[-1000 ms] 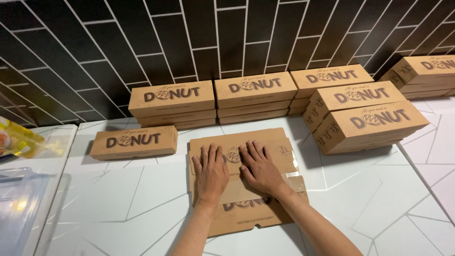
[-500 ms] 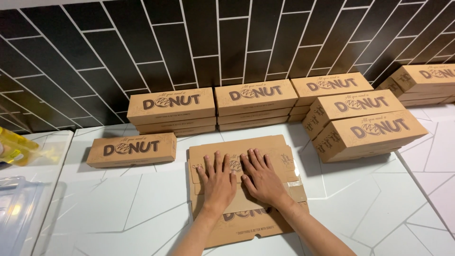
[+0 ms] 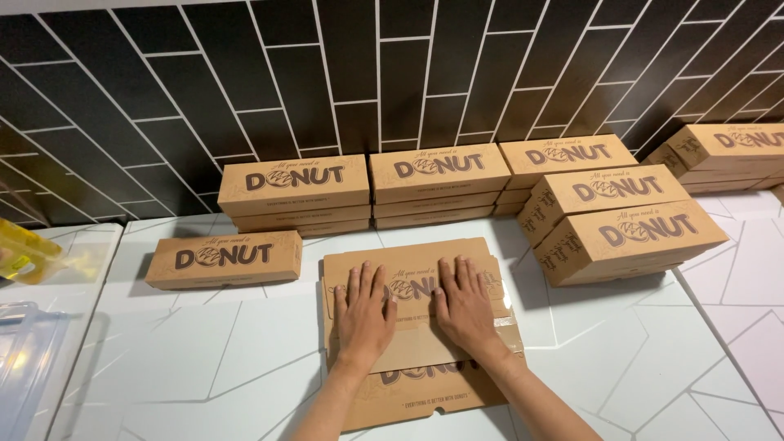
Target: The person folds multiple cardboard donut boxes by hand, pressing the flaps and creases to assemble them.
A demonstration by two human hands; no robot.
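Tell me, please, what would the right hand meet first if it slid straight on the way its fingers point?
The right hand lies flat on the unfolded box, fingers aimed at the wall. Past the box's far edge it would likely meet the middle stack of closed boxes, though the gap's depth is unclear.

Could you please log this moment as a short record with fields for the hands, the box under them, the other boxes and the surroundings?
left hand: left hand flat, palm down, fingers spread on the flat box
right hand: right hand flat, palm down beside it, hands apart
flat box: flat box, brown cardboard, unfolded, lying on the white counter
single box: single box, assembled, to the left
stacks: stacked boxes along the black tiled wall; more at right
left edge: clear bin, yellow item
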